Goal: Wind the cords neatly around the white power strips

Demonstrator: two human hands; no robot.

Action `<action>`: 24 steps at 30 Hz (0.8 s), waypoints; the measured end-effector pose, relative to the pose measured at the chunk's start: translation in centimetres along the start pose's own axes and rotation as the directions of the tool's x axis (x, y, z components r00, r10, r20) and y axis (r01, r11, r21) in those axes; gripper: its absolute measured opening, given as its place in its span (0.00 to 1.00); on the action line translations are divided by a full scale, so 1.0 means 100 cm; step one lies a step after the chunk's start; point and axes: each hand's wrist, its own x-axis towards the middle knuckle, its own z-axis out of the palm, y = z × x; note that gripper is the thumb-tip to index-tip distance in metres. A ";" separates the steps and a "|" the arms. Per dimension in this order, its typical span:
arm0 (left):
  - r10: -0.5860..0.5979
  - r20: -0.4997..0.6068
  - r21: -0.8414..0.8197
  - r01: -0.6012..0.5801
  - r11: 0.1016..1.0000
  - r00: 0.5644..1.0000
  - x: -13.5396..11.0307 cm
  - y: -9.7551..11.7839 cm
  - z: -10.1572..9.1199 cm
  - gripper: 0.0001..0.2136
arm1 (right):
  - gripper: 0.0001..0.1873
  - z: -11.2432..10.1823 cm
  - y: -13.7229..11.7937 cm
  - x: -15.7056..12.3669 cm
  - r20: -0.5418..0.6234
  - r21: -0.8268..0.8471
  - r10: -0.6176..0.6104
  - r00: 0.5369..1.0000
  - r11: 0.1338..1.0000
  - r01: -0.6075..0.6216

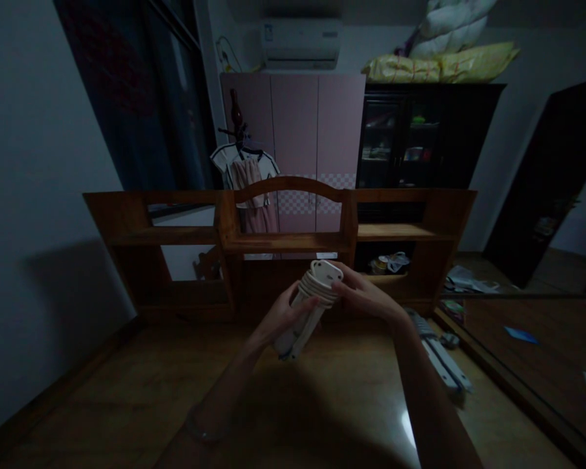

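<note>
A white power strip (300, 329) with its cord wound around one end is held in front of me, tilted above the wooden surface. My left hand (286, 316) is closed around its side, with the thumb across the coiled cord (317, 288). At the upper end, the fingers of my right hand (364, 293) grip the strip and cord from the right. Part of the strip is hidden behind my fingers. To the right of my right forearm lie more long white strips (442, 361) with grey cord bundled near them.
Ahead stands a low wooden shelf unit (288, 244); a plastic bag (397, 262) sits in its right compartment. A raised edge runs along the right, with a blue card (520, 335) on the brown surface beyond. A wall (43, 228) bounds the left side.
</note>
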 end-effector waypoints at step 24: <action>-0.019 -0.045 -0.207 0.010 0.978 0.999 -0.021 0.037 0.009 0.25 | 0.34 0.021 -0.041 -0.003 -0.113 0.006 -0.111 0.987 0.994 0.112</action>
